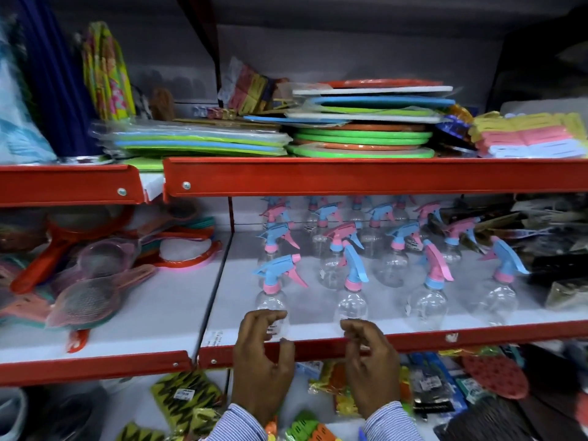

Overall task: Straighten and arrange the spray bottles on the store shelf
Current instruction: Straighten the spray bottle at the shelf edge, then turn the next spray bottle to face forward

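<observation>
Several clear spray bottles with blue and pink trigger heads stand in rows on the white middle shelf (318, 329). In the front row, the left bottle (271, 302) has its nozzle pointing left. The second bottle (352, 305), the third (428, 302) and the right one (499, 297) stand apart. My left hand (261, 354) curls around the base of the front-left bottle, fingers on its left side and thumb in front. My right hand (370, 361) hovers at the shelf edge just below the second bottle, fingers loosely bent and holding nothing.
A red shelf lip (477, 337) runs along the front. Strainers and racket-shaped items (82, 291) lie to the left, dark packets (553, 249) crowd the right. The upper shelf (350, 176) carries stacked coloured mats and plates. Packaged goods (187, 396) fill the shelf below.
</observation>
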Demonstrator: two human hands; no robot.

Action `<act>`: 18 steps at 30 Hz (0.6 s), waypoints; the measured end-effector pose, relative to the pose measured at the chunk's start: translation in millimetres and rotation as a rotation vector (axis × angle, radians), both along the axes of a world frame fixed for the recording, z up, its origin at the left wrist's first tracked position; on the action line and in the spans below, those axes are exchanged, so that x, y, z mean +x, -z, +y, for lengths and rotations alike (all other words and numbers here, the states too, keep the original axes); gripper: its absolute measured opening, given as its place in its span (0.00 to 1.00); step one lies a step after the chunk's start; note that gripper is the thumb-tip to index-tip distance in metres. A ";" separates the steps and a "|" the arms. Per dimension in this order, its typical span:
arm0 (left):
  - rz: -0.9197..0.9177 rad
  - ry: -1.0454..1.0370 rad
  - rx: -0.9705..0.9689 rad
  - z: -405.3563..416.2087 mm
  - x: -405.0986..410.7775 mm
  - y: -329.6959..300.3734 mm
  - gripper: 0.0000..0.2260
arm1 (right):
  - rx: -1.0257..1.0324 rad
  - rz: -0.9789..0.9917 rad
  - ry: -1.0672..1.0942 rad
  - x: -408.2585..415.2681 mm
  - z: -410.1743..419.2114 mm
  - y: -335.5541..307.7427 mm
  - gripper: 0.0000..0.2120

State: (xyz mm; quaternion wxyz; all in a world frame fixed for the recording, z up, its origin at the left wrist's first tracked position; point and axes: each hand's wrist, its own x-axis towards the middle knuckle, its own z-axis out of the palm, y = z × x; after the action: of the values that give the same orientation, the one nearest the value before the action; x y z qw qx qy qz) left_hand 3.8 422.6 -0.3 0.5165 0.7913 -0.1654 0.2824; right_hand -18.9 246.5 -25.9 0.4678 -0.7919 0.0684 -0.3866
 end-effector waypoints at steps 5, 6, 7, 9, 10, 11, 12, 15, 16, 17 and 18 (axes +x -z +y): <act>0.140 0.138 -0.012 -50.7 -6.1 4.3 0.17 | 0.093 -0.036 0.097 10.2 -47.2 -3.8 0.20; 0.168 0.150 0.006 -59.7 -5.2 4.7 0.18 | 0.098 -0.006 0.076 16.7 -55.5 -3.7 0.20; 0.191 0.159 0.022 -68.9 -3.9 4.6 0.19 | 0.098 0.050 0.030 24.0 -63.3 -4.5 0.20; 0.232 0.154 0.041 -86.4 -2.5 3.7 0.20 | 0.080 0.212 -0.134 38.8 -76.7 -9.1 0.24; 0.244 0.142 0.050 -95.5 -3.2 2.4 0.19 | 0.061 0.290 -0.227 45.4 -83.2 -12.0 0.27; 0.252 0.125 0.064 -103.6 -4.0 1.8 0.19 | 0.032 0.353 -0.304 51.3 -88.6 -14.6 0.29; 0.261 0.104 0.080 -109.8 -4.5 2.0 0.18 | -0.007 0.393 -0.360 56.2 -91.5 -17.0 0.31; 0.280 0.025 0.103 -122.9 -5.5 2.5 0.19 | -0.081 0.416 -0.451 61.3 -97.6 -17.9 0.30; 0.281 0.005 0.105 -125.3 -4.9 2.2 0.19 | -0.068 0.414 -0.463 60.0 -99.2 -17.6 0.30; 0.281 -0.015 0.103 -128.7 -5.0 1.3 0.19 | -0.051 0.411 -0.474 57.8 -101.7 -16.9 0.29; 0.284 -0.029 0.101 -130.6 -4.4 0.6 0.19 | -0.034 0.405 -0.481 54.5 -102.3 -16.2 0.28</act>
State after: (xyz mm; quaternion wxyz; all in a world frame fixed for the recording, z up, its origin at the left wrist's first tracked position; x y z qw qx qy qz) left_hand -0.6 292.0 -0.9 0.4900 0.8506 -0.0933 0.1664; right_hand 35.6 144.1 -9.7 0.5092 -0.8540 -0.0354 -0.1005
